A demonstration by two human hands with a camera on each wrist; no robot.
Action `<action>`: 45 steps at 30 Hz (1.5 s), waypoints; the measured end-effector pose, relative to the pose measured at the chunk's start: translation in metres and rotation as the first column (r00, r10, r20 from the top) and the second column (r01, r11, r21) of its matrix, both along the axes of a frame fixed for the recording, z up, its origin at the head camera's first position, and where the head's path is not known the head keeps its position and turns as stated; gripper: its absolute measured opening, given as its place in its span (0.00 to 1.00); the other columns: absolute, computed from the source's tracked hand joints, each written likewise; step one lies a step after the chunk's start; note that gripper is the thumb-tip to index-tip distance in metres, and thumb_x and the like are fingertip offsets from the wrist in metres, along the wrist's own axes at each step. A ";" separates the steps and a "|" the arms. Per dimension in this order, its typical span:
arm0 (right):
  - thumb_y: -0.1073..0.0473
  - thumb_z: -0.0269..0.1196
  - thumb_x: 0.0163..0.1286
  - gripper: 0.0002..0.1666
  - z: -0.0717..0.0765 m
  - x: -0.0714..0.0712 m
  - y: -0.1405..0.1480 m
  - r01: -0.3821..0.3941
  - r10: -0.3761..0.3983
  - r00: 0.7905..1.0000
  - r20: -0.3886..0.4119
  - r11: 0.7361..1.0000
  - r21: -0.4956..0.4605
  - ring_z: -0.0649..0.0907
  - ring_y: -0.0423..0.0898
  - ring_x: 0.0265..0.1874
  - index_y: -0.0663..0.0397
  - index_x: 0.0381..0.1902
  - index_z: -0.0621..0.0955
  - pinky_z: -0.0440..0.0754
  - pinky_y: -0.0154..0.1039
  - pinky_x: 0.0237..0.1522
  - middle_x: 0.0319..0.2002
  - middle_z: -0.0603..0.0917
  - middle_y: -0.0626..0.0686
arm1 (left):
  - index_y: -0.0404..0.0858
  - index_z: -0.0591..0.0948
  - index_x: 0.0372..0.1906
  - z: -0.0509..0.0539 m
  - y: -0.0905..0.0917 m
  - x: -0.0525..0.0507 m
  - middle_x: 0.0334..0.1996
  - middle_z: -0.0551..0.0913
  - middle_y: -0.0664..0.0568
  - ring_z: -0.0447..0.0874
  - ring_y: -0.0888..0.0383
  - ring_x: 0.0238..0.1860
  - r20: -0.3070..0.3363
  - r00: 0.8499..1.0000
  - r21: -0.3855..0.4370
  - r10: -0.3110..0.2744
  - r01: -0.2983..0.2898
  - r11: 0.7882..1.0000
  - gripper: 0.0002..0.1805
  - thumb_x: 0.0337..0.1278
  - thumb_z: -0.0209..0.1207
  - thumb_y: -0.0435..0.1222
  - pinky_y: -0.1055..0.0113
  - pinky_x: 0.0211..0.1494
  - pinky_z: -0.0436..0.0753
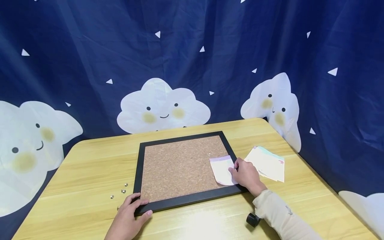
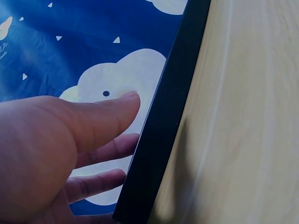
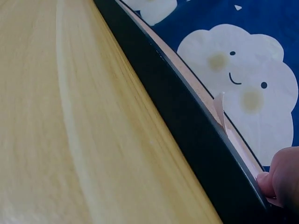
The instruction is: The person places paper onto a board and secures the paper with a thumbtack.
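- Head view: a dark mark on the sleeve (image 1: 283, 216) is too small to read; in the left wrist view, pale script at the curtain (image 2: 28, 86)'s left edge is cut off and illegible.
- One corkboard (image 1: 177, 170) in one black frame (image 1: 192, 199) lies on the wooden table (image 1: 75, 176).
- One white note sheet (image 1: 221, 169) with a lilac top band lies on the cork's right part, its lower edge curling up.
- Two hands: the right hand (image 1: 247, 174) pinches that sheet's right edge between thumb and bent fingers.
- The left hand (image 1: 127, 216) has its fingers extended and spread, resting at the frame's near left corner.
- At least three small metal pieces (image 1: 123, 191) lie left of the frame; there may be more, as some sit close together.
- Several overlapping loose sheets (image 1: 268, 165) lie right of the board, one with a mint band; their exact number is hidden.
- Three smiling clouds (image 1: 163, 103) face the table.
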State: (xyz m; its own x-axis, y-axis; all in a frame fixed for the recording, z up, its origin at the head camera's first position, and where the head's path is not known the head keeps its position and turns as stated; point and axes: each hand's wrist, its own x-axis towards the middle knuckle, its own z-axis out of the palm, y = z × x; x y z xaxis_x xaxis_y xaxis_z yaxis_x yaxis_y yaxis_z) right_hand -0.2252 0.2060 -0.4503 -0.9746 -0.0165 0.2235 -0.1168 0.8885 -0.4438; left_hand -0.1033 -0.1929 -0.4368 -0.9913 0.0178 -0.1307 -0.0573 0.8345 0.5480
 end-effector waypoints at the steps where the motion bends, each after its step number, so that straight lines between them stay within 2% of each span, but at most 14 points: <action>1: 0.53 0.70 0.58 0.17 0.000 0.001 0.000 -0.001 0.001 1.000 -0.003 1.000 -0.002 0.73 0.49 0.18 0.51 0.24 0.72 0.68 0.41 0.19 0.16 0.73 0.49 | 0.44 0.84 0.52 0.000 0.000 0.000 0.64 0.68 0.40 0.65 0.34 0.63 0.001 1.000 0.000 -0.001 0.001 1.000 0.23 0.56 0.65 0.52 0.37 0.60 0.69; 8: 0.55 0.70 0.59 0.10 -0.001 0.004 0.004 -0.051 0.050 0.998 -0.029 0.998 -0.033 0.72 0.46 0.18 0.50 0.29 0.79 0.67 0.40 0.20 0.16 0.71 0.46 | 0.43 0.83 0.52 0.002 0.000 -0.001 0.64 0.68 0.39 0.66 0.35 0.63 -0.009 1.000 0.003 -0.023 0.023 1.000 0.23 0.56 0.65 0.52 0.37 0.60 0.69; 12: 0.58 0.70 0.60 0.05 -0.002 0.004 0.007 -0.107 0.104 0.992 -0.067 0.993 -0.048 0.71 0.42 0.18 0.49 0.27 0.83 0.68 0.38 0.19 0.16 0.73 0.43 | 0.42 0.83 0.52 0.004 -0.001 -0.001 0.63 0.69 0.39 0.66 0.35 0.63 -0.029 0.999 0.004 -0.033 0.033 0.999 0.24 0.56 0.65 0.53 0.37 0.59 0.70; 15: 0.60 0.70 0.60 0.04 -0.002 0.004 0.009 -0.167 0.160 0.983 -0.090 0.984 -0.067 0.71 0.40 0.17 0.52 0.27 0.85 0.68 0.36 0.19 0.15 0.74 0.42 | 0.41 0.82 0.53 0.006 -0.003 0.000 0.63 0.70 0.40 0.67 0.35 0.63 -0.043 0.999 0.006 -0.030 0.030 1.000 0.25 0.56 0.65 0.52 0.38 0.59 0.70; 19: 0.62 0.70 0.58 0.04 -0.001 0.004 0.012 -0.218 0.211 0.975 -0.074 0.970 -0.107 0.69 0.39 0.15 0.57 0.30 0.86 0.67 0.34 0.18 0.13 0.71 0.41 | 0.40 0.81 0.54 0.011 -0.007 0.001 0.61 0.71 0.38 0.68 0.34 0.62 -0.083 0.996 -0.004 -0.030 0.030 1.000 0.25 0.57 0.65 0.50 0.37 0.60 0.69; 24: 0.63 0.70 0.58 0.03 0.000 0.004 0.014 -0.221 0.217 0.975 -0.041 0.969 -0.112 0.70 0.38 0.15 0.55 0.31 0.86 0.67 0.34 0.18 0.13 0.71 0.41 | 0.38 0.78 0.58 0.017 -0.019 0.001 0.61 0.70 0.34 0.67 0.30 0.61 -0.083 0.996 -0.047 -0.013 0.010 0.999 0.27 0.60 0.63 0.50 0.35 0.59 0.68; 27: 0.63 0.70 0.59 0.03 0.000 0.004 0.015 -0.220 0.217 0.975 -0.040 0.969 -0.108 0.69 0.39 0.15 0.55 0.32 0.86 0.66 0.34 0.18 0.13 0.71 0.41 | 0.36 0.78 0.59 0.020 -0.031 -0.001 0.60 0.71 0.32 0.70 0.32 0.59 -0.071 0.997 -0.080 -0.002 -0.004 0.997 0.29 0.61 0.62 0.51 0.36 0.57 0.71; 31: 0.63 0.70 0.59 0.03 -0.002 0.003 0.015 -0.224 0.220 0.974 -0.046 0.969 -0.102 0.69 0.38 0.15 0.55 0.32 0.86 0.66 0.34 0.18 0.13 0.70 0.41 | 0.33 0.77 0.58 0.021 -0.048 -0.005 0.55 0.75 0.32 0.74 0.33 0.54 -0.102 0.995 -0.117 -0.011 -0.001 0.993 0.28 0.62 0.62 0.49 0.38 0.53 0.75; 35: 0.63 0.70 0.59 0.03 -0.003 0.002 0.015 -0.227 0.222 0.974 -0.052 0.968 -0.109 0.69 0.38 0.15 0.55 0.32 0.86 0.66 0.34 0.18 0.13 0.70 0.40 | 0.30 0.78 0.56 0.022 -0.063 -0.009 0.54 0.75 0.29 0.72 0.29 0.56 -0.116 0.993 -0.145 -0.016 -0.001 0.989 0.27 0.62 0.62 0.46 0.36 0.54 0.73; 40: 0.61 0.70 0.59 0.05 -0.005 0.000 0.015 -0.231 0.224 0.972 -0.063 0.966 -0.119 0.70 0.37 0.15 0.56 0.31 0.85 0.68 0.34 0.19 0.13 0.70 0.40 | 0.27 0.77 0.56 0.023 -0.073 -0.013 0.55 0.75 0.28 0.71 0.28 0.56 -0.101 0.995 -0.164 -0.011 -0.006 0.986 0.28 0.63 0.61 0.48 0.36 0.55 0.72; 45: 0.59 0.70 0.60 0.07 -0.007 0.000 0.015 -0.228 0.223 0.973 -0.052 0.965 -0.127 0.71 0.37 0.15 0.57 0.32 0.86 0.68 0.34 0.19 0.13 0.70 0.40 | 0.26 0.78 0.54 0.021 -0.077 -0.015 0.52 0.78 0.29 0.71 0.27 0.56 -0.115 0.993 -0.181 -0.026 0.004 0.983 0.27 0.61 0.63 0.45 0.35 0.56 0.71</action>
